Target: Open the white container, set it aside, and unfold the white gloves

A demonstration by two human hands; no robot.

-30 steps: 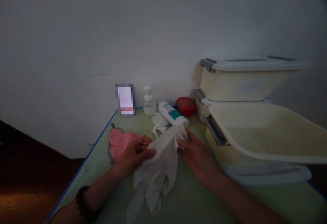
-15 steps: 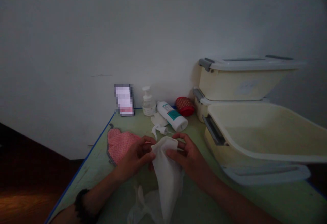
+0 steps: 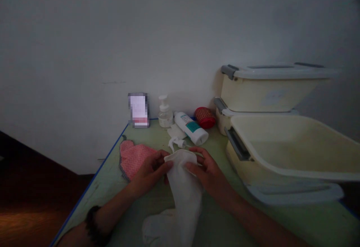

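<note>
Both my hands hold a white rubber glove (image 3: 184, 190) by its cuff above a green table (image 3: 225, 220). My left hand (image 3: 150, 172) pinches the left side of the cuff, and my right hand (image 3: 206, 173) pinches the right side. The glove hangs down, and its fingers lie crumpled on the table near me. A second white glove (image 3: 157, 228) appears to lie under it. A pink knitted cloth (image 3: 132, 157) lies just left of my left hand. I wear a dark band on my left wrist.
At the back by the wall stand a pump bottle (image 3: 164, 113), a lying white bottle (image 3: 191, 128), a red round container (image 3: 204, 117) and a spray nozzle (image 3: 176, 142). Cream plastic bins (image 3: 281, 142) are stacked at the right, one tilted open. The table's blue edge (image 3: 92, 179) runs along the left.
The glove hung with its fingers spread a second ago. Now my hands have gathered the cuff between them, and the glove's fingers have dropped onto the table.
</note>
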